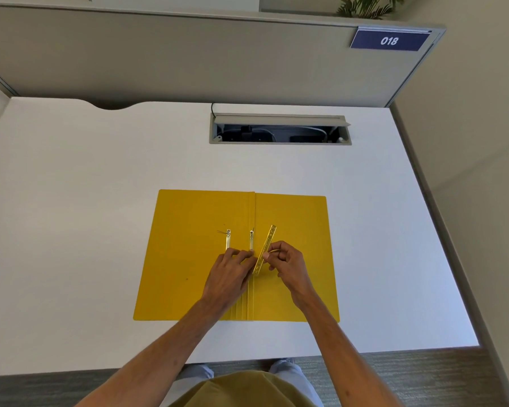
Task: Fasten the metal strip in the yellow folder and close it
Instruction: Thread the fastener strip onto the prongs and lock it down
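Note:
The yellow folder [188, 259] lies open and flat on the white desk, spine running away from me. My right hand [288, 265] pinches a gold metal strip [266, 248] that tilts up to the right, just right of the spine. My left hand [229, 274] rests on the folder at the spine, fingertips touching the base of an upright metal prong [251, 239]. A second prong piece [227, 239] lies on the left flap, beside my left hand.
A white desk [86, 215] carries the folder near its front edge. An open cable tray [279, 132] is set into the desk behind the folder. Grey partition walls stand at the back and right, with a blue sign reading 018 [390, 40].

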